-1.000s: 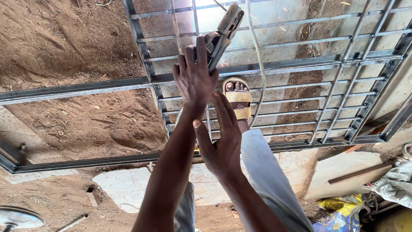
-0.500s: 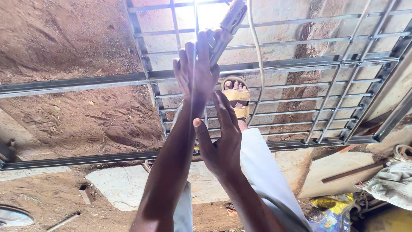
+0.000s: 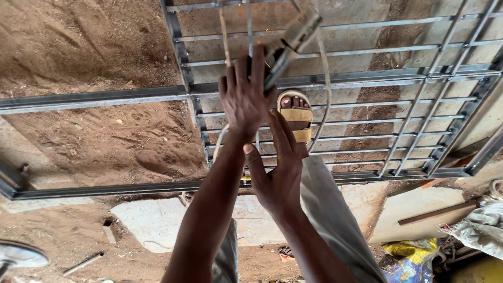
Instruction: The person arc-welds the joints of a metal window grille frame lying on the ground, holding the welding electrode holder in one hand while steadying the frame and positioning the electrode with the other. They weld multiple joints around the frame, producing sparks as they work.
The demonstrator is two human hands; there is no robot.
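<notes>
**Holder gripped over the grille**

The left hand (image 3: 243, 99) is wrapped round the holder (image 3: 288, 44), which juts up and right past the fingers, grey, a thin rod (image 3: 225, 36) beside it. The right hand (image 3: 277, 167) braces the left wrist, fingers spread, above the steel grille (image 3: 419, 78).

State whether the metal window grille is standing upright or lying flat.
Lying flat: the metal grille rests on the sandy ground, and a sandalled foot stands between its bars.

Left hand (image 3: 245, 99) grips electrode holder (image 3: 290, 44) over steel grille (image 3: 367, 78).
</notes>
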